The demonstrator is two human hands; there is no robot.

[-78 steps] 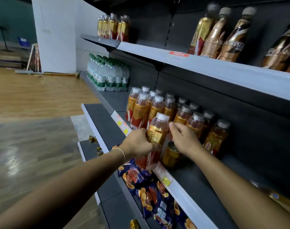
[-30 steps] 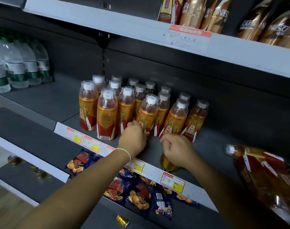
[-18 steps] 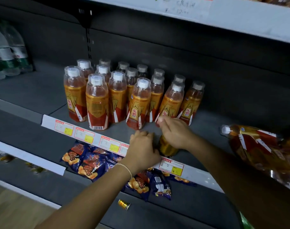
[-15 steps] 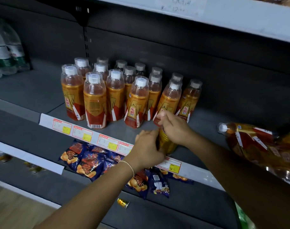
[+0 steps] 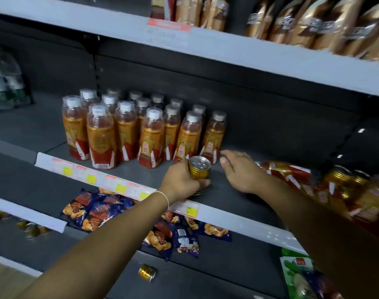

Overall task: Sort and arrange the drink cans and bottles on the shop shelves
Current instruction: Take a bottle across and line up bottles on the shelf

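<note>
The right hand [image 5: 240, 171] has come off the can [image 5: 199, 169] and now hangs just to its right above the shelf [image 5: 238, 199], fingers loosely bent, holding nothing. The left hand [image 5: 182, 180], which was beside the can, now grips it round its lower half. The can is roughly upright with its top showing, near the shelf's front edge and just in front of the rightmost bottles [image 5: 151, 134], which stand in rows. Farther right, more bottles [image 5: 292, 173] lie on their sides. Snack bags [image 5: 98, 210] lie on the shelf below, and a small can [image 5: 147, 272] lies on its side lower still.
</note>
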